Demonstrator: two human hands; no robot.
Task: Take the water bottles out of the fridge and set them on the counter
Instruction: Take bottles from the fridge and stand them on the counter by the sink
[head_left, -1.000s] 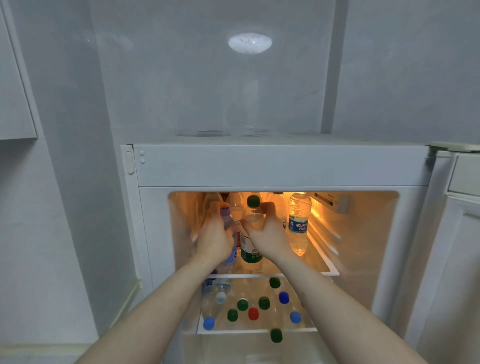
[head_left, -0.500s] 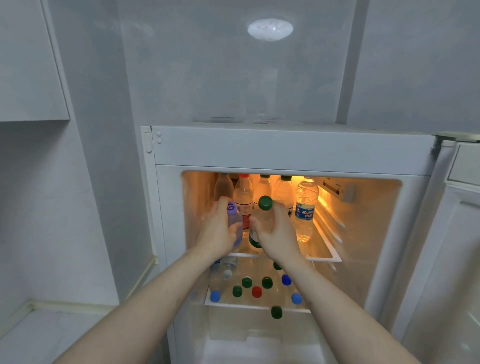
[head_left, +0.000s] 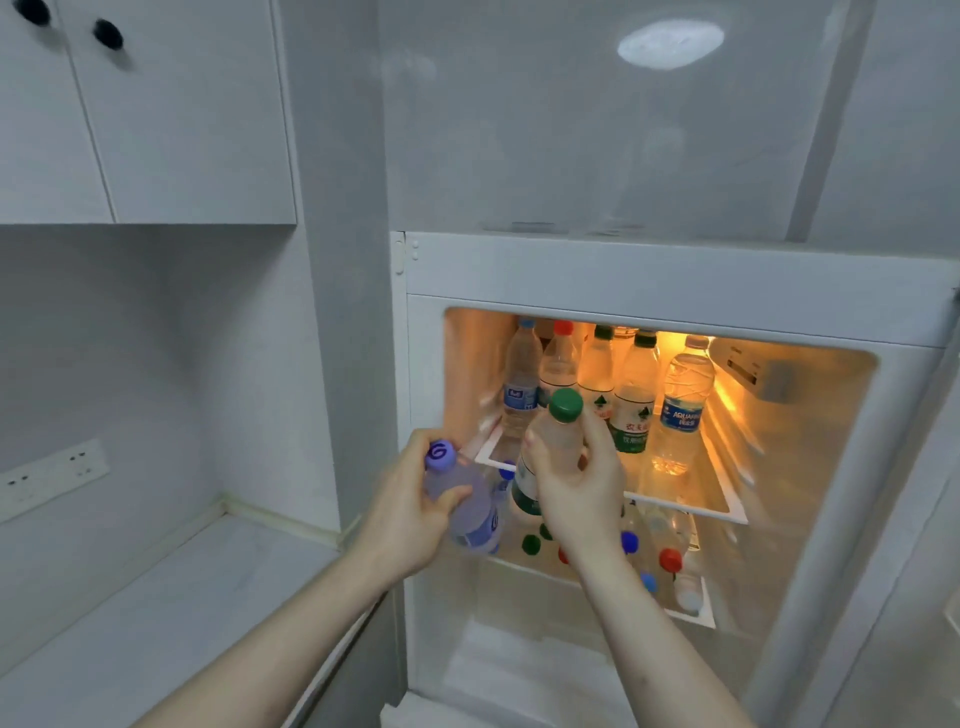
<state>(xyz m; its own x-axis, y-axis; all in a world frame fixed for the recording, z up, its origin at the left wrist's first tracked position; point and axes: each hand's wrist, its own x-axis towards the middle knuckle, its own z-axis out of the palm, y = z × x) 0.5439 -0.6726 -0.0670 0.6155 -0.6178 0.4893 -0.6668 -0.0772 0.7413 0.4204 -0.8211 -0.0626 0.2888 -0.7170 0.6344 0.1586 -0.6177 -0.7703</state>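
My left hand (head_left: 410, 512) grips a purple-capped water bottle (head_left: 467, 501), tilted, just outside the fridge's left edge. My right hand (head_left: 582, 488) holds a green-capped water bottle (head_left: 558, 434) upright in front of the upper shelf (head_left: 680, 501). Several more bottles stand at the back of that lit shelf, among them a blue-labelled one (head_left: 683, 402) and a green-labelled one (head_left: 634, 400). Below, several bottles show only their coloured caps on the lower shelf (head_left: 698, 618). The grey counter (head_left: 156, 613) lies to the left, lower down.
The open fridge (head_left: 649, 275) is set in a white frame. White wall cabinets (head_left: 156, 114) hang over the counter, and a socket strip (head_left: 52, 475) sits on the left wall. A grey pillar (head_left: 343, 312) separates counter and fridge.
Both hands have pulled their bottles out of the upper shelf toward me and leftward. My view has swung left, bringing the counter and cabinets into sight.
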